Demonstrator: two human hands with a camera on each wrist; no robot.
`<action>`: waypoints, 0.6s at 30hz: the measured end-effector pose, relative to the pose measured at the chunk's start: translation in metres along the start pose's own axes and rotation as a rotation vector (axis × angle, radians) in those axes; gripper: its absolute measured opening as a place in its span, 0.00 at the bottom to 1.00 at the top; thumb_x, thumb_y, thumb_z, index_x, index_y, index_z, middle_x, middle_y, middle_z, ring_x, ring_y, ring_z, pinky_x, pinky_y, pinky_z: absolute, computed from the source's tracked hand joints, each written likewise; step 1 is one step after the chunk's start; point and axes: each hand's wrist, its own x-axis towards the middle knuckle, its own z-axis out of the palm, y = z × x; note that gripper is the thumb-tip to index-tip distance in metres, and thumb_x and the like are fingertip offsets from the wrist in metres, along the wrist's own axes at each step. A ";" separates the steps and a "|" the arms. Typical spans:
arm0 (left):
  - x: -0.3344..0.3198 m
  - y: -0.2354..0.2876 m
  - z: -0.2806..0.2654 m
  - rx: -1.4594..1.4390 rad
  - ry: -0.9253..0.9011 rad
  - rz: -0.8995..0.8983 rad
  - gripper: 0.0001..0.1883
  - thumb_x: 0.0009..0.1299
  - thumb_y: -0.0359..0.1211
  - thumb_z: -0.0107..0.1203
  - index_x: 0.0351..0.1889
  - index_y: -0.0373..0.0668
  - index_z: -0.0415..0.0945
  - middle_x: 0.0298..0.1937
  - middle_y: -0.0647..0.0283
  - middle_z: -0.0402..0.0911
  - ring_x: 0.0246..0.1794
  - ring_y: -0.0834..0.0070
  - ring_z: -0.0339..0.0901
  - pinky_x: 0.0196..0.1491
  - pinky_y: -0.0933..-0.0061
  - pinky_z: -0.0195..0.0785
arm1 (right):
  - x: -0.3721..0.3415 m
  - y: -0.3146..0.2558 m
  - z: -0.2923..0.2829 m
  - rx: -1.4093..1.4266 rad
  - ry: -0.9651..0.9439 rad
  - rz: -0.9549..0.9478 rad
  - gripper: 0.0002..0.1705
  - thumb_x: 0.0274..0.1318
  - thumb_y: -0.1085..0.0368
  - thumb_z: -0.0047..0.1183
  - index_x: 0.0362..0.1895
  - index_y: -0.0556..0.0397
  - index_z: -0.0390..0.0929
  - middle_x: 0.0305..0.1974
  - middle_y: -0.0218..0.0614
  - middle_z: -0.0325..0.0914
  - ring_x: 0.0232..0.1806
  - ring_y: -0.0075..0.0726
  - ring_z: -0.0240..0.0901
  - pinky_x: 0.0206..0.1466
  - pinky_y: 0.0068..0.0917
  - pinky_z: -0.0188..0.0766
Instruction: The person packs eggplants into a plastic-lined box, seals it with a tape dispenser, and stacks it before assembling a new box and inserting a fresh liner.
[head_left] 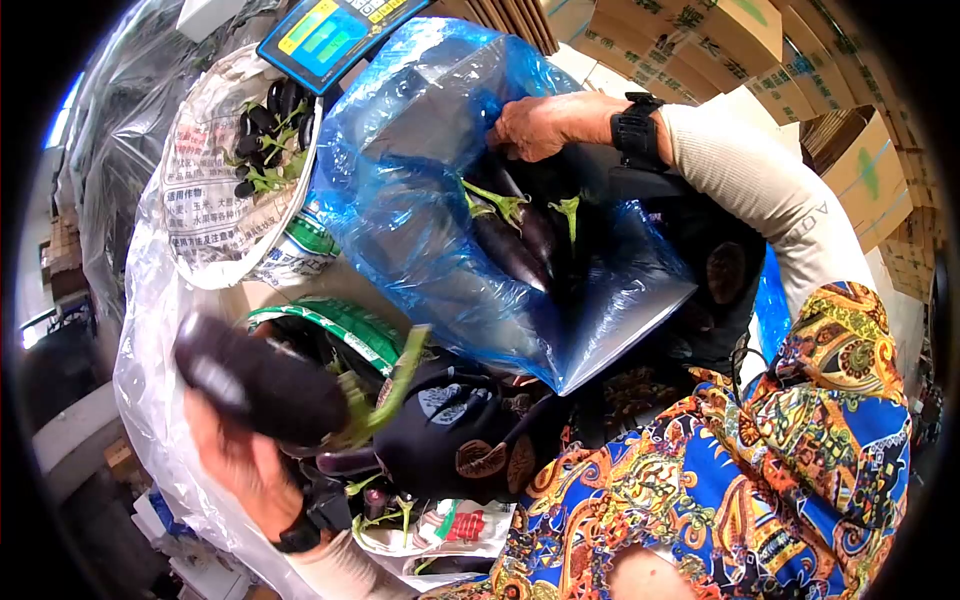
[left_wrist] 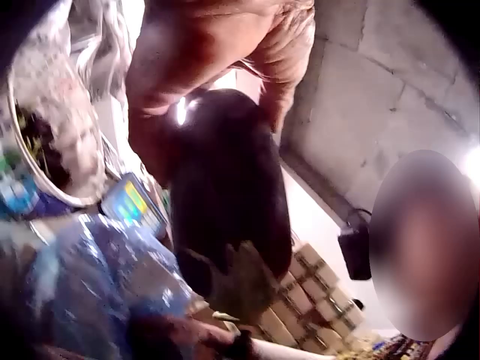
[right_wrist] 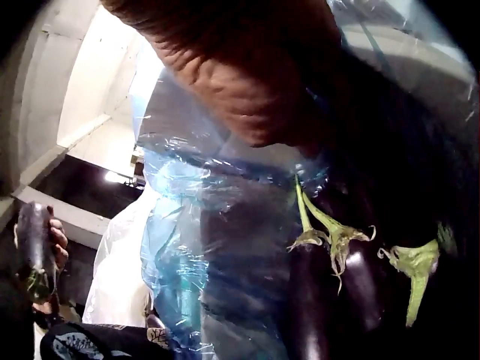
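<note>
In the head view a dark purple eggplant (head_left: pixel 265 385) lies in my left hand (head_left: pixel 235 455), its green stem pointing right. My left fingers and thumb grip its rounded end, as the left wrist view shows of the eggplant (left_wrist: pixel 229 187) and hand (left_wrist: pixel 217 52). My right hand (head_left: pixel 540 125) is inside the mouth of a blue plastic bag (head_left: pixel 400 220), against its far wall. Its fingertips are hidden, so I cannot tell what they hold. Below it, several eggplants (head_left: pixel 510 240) lie in the bag, green stems showing; in the right wrist view the eggplants (right_wrist: pixel 360 289) sit under the hand (right_wrist: pixel 247 82).
A digital scale (head_left: pixel 335 40) stands beyond the bag. At the left is a white printed sack (head_left: pixel 215 180) with small eggplants in it. A green-rimmed sack (head_left: pixel 345 325) stands nearer. Stacked cardboard boxes (head_left: pixel 680 45) fill the far right. Clear plastic sheeting (head_left: pixel 150 350) hangs on the left.
</note>
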 end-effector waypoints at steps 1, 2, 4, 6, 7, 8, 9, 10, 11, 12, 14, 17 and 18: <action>0.015 -0.007 0.032 0.051 -0.055 -0.062 0.30 0.72 0.40 0.51 0.69 0.35 0.61 0.62 0.52 0.72 0.62 0.60 0.71 0.67 0.60 0.62 | 0.005 0.005 0.002 -0.014 -0.002 -0.026 0.21 0.56 0.62 0.52 0.55 0.50 0.75 0.47 0.47 0.79 0.51 0.56 0.74 0.53 0.43 0.71; 0.034 -0.015 0.056 0.105 -0.208 -0.152 0.28 0.72 0.38 0.51 0.67 0.35 0.63 0.60 0.54 0.74 0.60 0.64 0.72 0.65 0.63 0.63 | 0.008 0.008 0.004 -0.028 -0.005 -0.053 0.20 0.56 0.62 0.52 0.54 0.50 0.75 0.47 0.47 0.79 0.50 0.56 0.74 0.53 0.43 0.71; 0.069 -0.038 0.097 0.211 -0.463 -0.311 0.24 0.72 0.36 0.52 0.64 0.35 0.67 0.57 0.58 0.75 0.57 0.70 0.73 0.60 0.68 0.65 | 0.004 0.013 0.009 0.021 0.062 -0.150 0.19 0.56 0.62 0.51 0.52 0.51 0.76 0.45 0.48 0.80 0.49 0.56 0.74 0.52 0.42 0.72; 0.098 -0.078 0.124 0.332 -0.608 -0.453 0.22 0.72 0.35 0.52 0.61 0.34 0.70 0.54 0.59 0.76 0.53 0.72 0.73 0.54 0.71 0.66 | -0.001 0.014 0.009 0.087 0.070 -0.137 0.18 0.55 0.62 0.52 0.50 0.53 0.78 0.43 0.48 0.80 0.49 0.56 0.75 0.51 0.42 0.72; 0.110 -0.101 0.131 0.403 -0.648 -0.528 0.20 0.72 0.35 0.52 0.59 0.34 0.72 0.53 0.60 0.76 0.51 0.72 0.73 0.52 0.72 0.67 | -0.004 0.008 0.007 0.130 0.040 -0.080 0.17 0.55 0.62 0.52 0.48 0.54 0.78 0.43 0.49 0.80 0.48 0.55 0.75 0.50 0.42 0.72; 0.123 -0.123 0.136 0.456 -0.640 -0.550 0.20 0.71 0.36 0.53 0.57 0.35 0.72 0.51 0.61 0.77 0.49 0.72 0.74 0.50 0.71 0.68 | -0.004 0.004 0.002 0.169 0.009 -0.029 0.16 0.54 0.62 0.52 0.46 0.55 0.79 0.42 0.49 0.80 0.48 0.55 0.75 0.49 0.42 0.72; 0.137 -0.145 0.139 0.510 -0.631 -0.572 0.20 0.71 0.38 0.54 0.56 0.36 0.73 0.49 0.62 0.78 0.47 0.73 0.75 0.48 0.70 0.68 | -0.003 0.003 -0.002 0.089 -0.010 -0.074 0.16 0.53 0.62 0.53 0.45 0.56 0.80 0.41 0.49 0.80 0.47 0.55 0.75 0.49 0.41 0.72; 0.151 -0.167 0.141 0.564 -0.623 -0.593 0.20 0.70 0.39 0.55 0.55 0.37 0.73 0.47 0.63 0.79 0.45 0.73 0.76 0.47 0.70 0.69 | -0.001 0.003 -0.006 0.009 -0.028 -0.119 0.15 0.53 0.62 0.54 0.43 0.56 0.80 0.41 0.49 0.80 0.46 0.55 0.75 0.48 0.41 0.72; 0.159 -0.188 0.138 0.617 -0.620 -0.608 0.19 0.70 0.41 0.57 0.53 0.38 0.74 0.45 0.64 0.80 0.42 0.74 0.77 0.45 0.69 0.70 | 0.000 -0.001 -0.006 -0.074 -0.044 -0.158 0.15 0.52 0.62 0.54 0.42 0.57 0.81 0.40 0.49 0.80 0.45 0.55 0.75 0.48 0.41 0.72; 0.168 -0.205 0.135 0.670 -0.610 -0.630 0.19 0.69 0.42 0.58 0.52 0.39 0.74 0.43 0.66 0.81 0.40 0.74 0.78 0.43 0.69 0.71 | -0.001 -0.002 -0.008 -0.074 -0.042 -0.161 0.15 0.52 0.62 0.55 0.41 0.57 0.81 0.40 0.48 0.80 0.45 0.55 0.75 0.47 0.41 0.72; 0.177 -0.233 0.125 1.006 -0.911 0.072 0.21 0.68 0.43 0.59 0.52 0.39 0.75 0.42 0.65 0.82 0.40 0.71 0.79 0.43 0.69 0.71 | -0.005 -0.009 -0.009 -0.072 -0.043 -0.169 0.14 0.51 0.62 0.56 0.40 0.58 0.81 0.39 0.48 0.80 0.44 0.55 0.75 0.47 0.40 0.72; 0.181 -0.253 0.125 1.349 -0.846 0.254 0.26 0.66 0.43 0.61 0.56 0.38 0.71 0.44 0.64 0.81 0.40 0.68 0.79 0.39 0.66 0.73 | -0.003 0.001 0.002 0.039 0.007 -0.232 0.15 0.50 0.62 0.58 0.40 0.57 0.81 0.38 0.47 0.80 0.45 0.53 0.74 0.47 0.40 0.72; 0.182 -0.258 0.133 1.169 -0.613 -0.199 0.27 0.65 0.43 0.61 0.57 0.39 0.70 0.45 0.64 0.81 0.40 0.68 0.78 0.38 0.65 0.73 | -0.003 -0.003 -0.001 -0.014 -0.033 -0.198 0.16 0.48 0.61 0.61 0.41 0.57 0.81 0.38 0.45 0.80 0.46 0.52 0.74 0.49 0.39 0.72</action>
